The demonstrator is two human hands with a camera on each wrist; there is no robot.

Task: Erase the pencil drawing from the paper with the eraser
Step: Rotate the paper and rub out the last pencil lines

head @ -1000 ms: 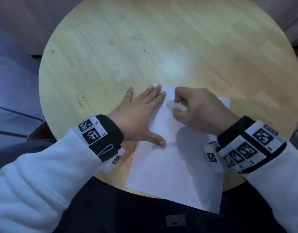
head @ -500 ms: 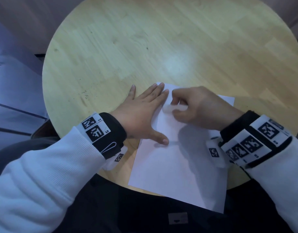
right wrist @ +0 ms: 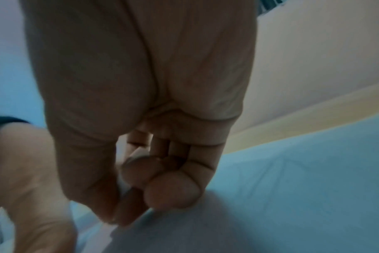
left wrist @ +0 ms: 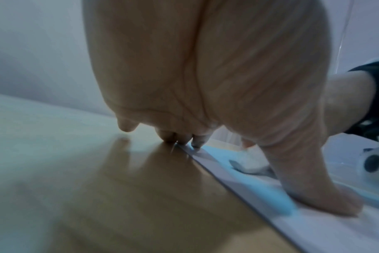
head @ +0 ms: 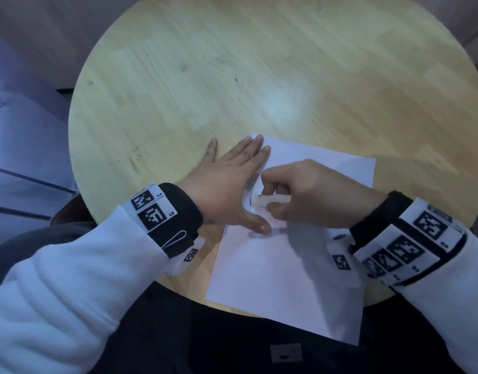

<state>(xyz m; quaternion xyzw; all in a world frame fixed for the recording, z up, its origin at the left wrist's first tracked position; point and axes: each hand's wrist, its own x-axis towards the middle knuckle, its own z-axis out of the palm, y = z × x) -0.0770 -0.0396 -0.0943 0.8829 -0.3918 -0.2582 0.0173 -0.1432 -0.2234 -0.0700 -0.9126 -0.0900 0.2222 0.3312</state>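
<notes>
A white sheet of paper lies on the near part of the round wooden table, its near edge hanging over the rim. My left hand lies flat with straight fingers, pressing the sheet's upper left corner, thumb on the paper. My right hand pinches a white eraser and holds it down on the paper beside the left palm. A short dark pencil arc shows just left of the eraser. The left wrist view shows the eraser touching the paper. In the right wrist view, curled fingers hide the eraser.
The table's far half holds nothing but a light glare and small dark marks at the left. My lap in dark clothing lies under the table's near rim. Floor shows at the left.
My right hand has pulled the eraser toward me and slightly left, from near the left fingertips to beside the left palm. The left hand stays pressed on the paper.
</notes>
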